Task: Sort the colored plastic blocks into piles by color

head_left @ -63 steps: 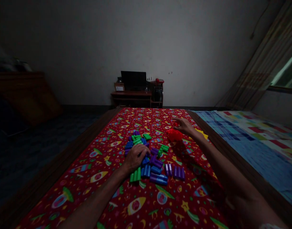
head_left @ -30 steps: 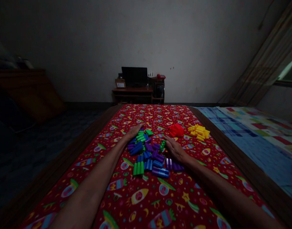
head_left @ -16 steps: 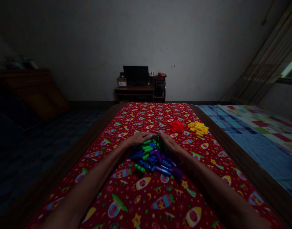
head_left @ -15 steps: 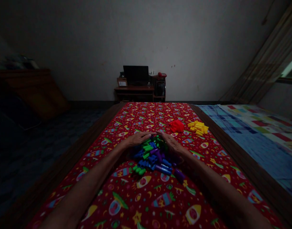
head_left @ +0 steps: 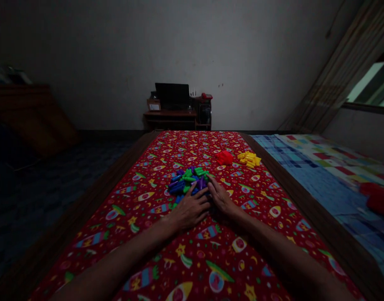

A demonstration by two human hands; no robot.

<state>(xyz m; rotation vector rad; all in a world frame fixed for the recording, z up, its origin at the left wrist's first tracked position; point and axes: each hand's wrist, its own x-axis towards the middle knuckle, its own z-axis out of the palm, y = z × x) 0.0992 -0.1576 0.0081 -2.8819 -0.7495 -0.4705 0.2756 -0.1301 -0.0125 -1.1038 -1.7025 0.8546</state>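
A heap of small blue, green and purple plastic pieces, many of them tube-shaped, lies on the red patterned cloth; I cannot make out their exact kind. My left hand rests palm down at the near edge of the heap, fingers stretched out and hiding some pieces. Against its right side stands my right hand, fingers extended, its edge toward the cloth. Both hands touch the heap's near right side and grip nothing. Beyond them are a red pile and a yellow pile of similar small pieces.
The cloth covers a long table with dark brown side edges. To the right is a bed with a checked blue cover and a red item on it. A desk with a monitor stands against the far wall.
Both hands have come from the far side of the heap round to its near side. The pieces are gathered closer together and farther from me. The view has shifted slightly right.
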